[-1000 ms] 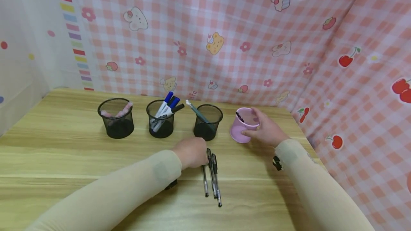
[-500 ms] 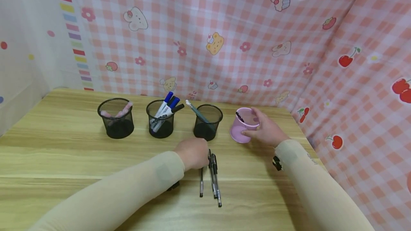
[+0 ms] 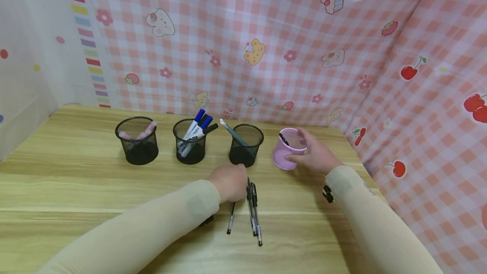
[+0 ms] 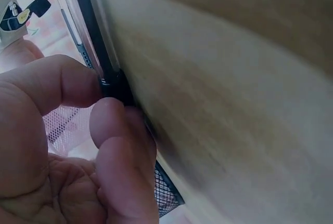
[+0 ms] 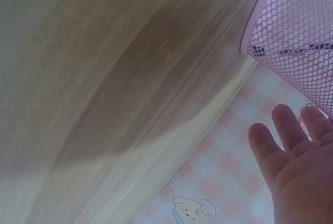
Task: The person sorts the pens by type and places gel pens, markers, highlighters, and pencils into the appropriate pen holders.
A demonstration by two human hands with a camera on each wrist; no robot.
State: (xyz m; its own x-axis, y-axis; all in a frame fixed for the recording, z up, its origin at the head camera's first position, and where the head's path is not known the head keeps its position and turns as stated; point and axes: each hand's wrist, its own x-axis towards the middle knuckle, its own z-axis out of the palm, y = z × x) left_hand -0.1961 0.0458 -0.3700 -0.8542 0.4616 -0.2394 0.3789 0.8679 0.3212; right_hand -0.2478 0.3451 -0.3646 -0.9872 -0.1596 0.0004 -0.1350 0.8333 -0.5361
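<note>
My left hand (image 3: 228,182) pinches a clear-barrelled black pen (image 3: 230,220) between thumb and fingers, low over the table. In the left wrist view the fingertips meet at the black part of that pen (image 4: 93,31). Just right of the hand lie more black pens (image 3: 255,215), side by side, their upper ends close to the knuckles. My right hand (image 3: 318,154) holds a pink mesh pen holder (image 3: 283,158) from its right side, thumb in front and fingers at the far rim. A black pen (image 3: 283,139) leans inside it. In the right wrist view several fingers (image 5: 263,141) reach alongside the mesh.
Three black mesh pen holders stand in a row: one (image 3: 140,153) with pink pens, one (image 3: 191,153) with blue- and black-capped markers (image 3: 198,127), one (image 3: 243,157) with a green pencil (image 3: 233,133). A checked curtain (image 3: 228,33) hangs behind the wooden table (image 3: 95,189).
The lower end of the pinched pen has swung left, away from the other pens, and my left hand has shifted slightly right. The right hand and the pink holder stay put.
</note>
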